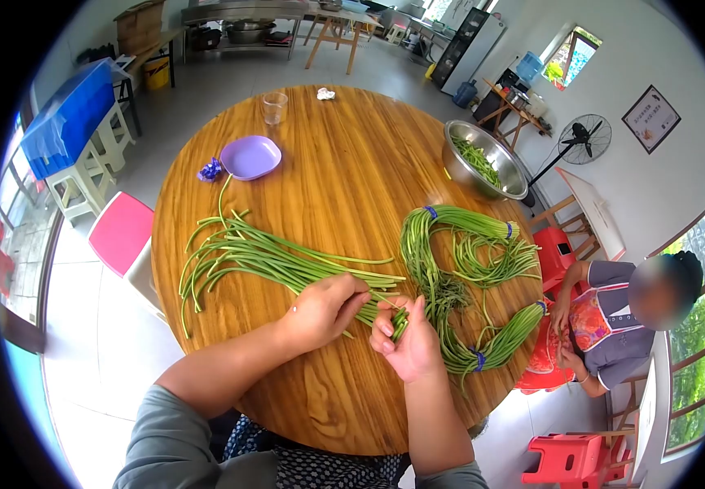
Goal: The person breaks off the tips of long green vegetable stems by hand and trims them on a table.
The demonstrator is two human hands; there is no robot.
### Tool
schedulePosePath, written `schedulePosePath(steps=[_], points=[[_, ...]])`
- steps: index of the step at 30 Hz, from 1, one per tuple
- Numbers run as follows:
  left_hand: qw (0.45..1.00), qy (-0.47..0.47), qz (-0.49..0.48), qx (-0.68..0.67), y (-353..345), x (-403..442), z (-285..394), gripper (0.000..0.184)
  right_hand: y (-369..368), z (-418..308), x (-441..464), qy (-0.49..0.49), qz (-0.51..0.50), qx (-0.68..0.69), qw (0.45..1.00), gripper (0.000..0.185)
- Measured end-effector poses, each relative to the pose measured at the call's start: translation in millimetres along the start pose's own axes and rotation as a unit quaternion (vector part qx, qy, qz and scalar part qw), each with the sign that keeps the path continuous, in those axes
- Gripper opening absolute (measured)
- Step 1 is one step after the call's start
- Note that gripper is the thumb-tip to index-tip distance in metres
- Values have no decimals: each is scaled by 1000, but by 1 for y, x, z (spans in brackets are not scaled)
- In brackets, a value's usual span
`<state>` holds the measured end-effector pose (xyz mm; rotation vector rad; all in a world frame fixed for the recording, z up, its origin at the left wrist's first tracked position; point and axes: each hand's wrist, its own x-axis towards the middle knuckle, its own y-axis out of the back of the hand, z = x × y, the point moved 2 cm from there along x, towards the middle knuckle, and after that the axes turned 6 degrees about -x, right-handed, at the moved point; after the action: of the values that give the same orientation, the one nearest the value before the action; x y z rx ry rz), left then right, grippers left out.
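Loose garlic scapes [275, 255] lie in a spread pile on the round wooden table, their curled ends to the left. My left hand [328, 308] is closed beside the pile's right end, its fingers pinched on a garlic scape, though the fingertips partly hide it. Close on its right, my right hand [408, 338] is curled palm up around several short green garlic scape pieces [399, 323]. Bundles of garlic scapes [458, 216] tied with blue bands lie just right of my hands, one curving toward the front.
A steel bowl [484, 160] with cut green pieces stands at the back right. A purple dish [251, 157], blue bands [210, 169] and a clear cup [275, 107] are at the back left. Another person [605, 318] sits at the right, near red stools [568, 458].
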<state>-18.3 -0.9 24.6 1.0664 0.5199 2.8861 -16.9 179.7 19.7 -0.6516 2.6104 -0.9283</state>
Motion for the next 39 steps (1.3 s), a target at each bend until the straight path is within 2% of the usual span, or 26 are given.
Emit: schedulePosePath(steps=[3,7,9,10,11,12,15,16,17,19,21,23,25,28,31,33,35,36,37,38,39], points=[[1000,-21,-8,2,-1,1,-1,12,-1,1,-1,-19,2,11,1000,17],[999,-31,-5,13,-3,-1,1,12,-1,2,-3,2,24,-66,998,11],[987,112,-35,-110,-3,-3,1,9,-3,3,-3,-1,28,-80,996,9],[987,112,-35,-107,-5,-3,-1,9,-5,4,-3,6,26,-100,995,9],[925,209,-4,-318,-10,-5,-8,7,-6,5,-3,13,23,-120,992,8],[808,294,28,-510,-14,-7,-15,5,-7,6,-3,13,21,-118,993,8],[804,261,66,-530,-6,-2,-25,4,-10,9,-3,5,17,-148,989,5],[843,250,101,-465,-4,0,-29,6,-10,8,-4,7,20,-141,990,3],[843,250,102,-465,-1,3,-31,6,-9,6,-4,11,23,-135,991,2],[820,285,195,-457,10,7,-37,8,-7,1,-7,19,11,-136,990,2],[809,295,231,-454,17,10,-43,10,-5,-10,-12,69,-20,-92,993,3],[816,282,220,-454,19,9,-48,10,-4,-28,-22,108,-9,-95,989,5],[834,283,213,-423,17,7,-48,10,2,-49,-40,183,62,-69,979,6],[850,280,167,-414,8,2,-49,15,20,-85,-88,251,178,-156,939,11],[836,279,99,-463,2,0,-42,13,52,-121,-160,283,304,-298,859,10],[830,278,76,-477,-1,0,-34,15,65,-139,-209,249,397,-385,795,10],[828,277,52,-485,-3,-2,-30,18,100,-149,-253,188,406,-426,786,13],[835,272,38,-477,-4,-2,-29,20,137,-152,-279,117,436,-428,783,15],[842,266,24,-469,-6,-3,-27,23,172,-150,-300,116,446,-426,779,15],[846,277,19,-455,-7,-3,-22,24,203,-147,-318,44,475,-642,601,14],[845,278,14,-457,-10,-4,-22,24,222,-145,-332,-34,460,-804,374,14]])
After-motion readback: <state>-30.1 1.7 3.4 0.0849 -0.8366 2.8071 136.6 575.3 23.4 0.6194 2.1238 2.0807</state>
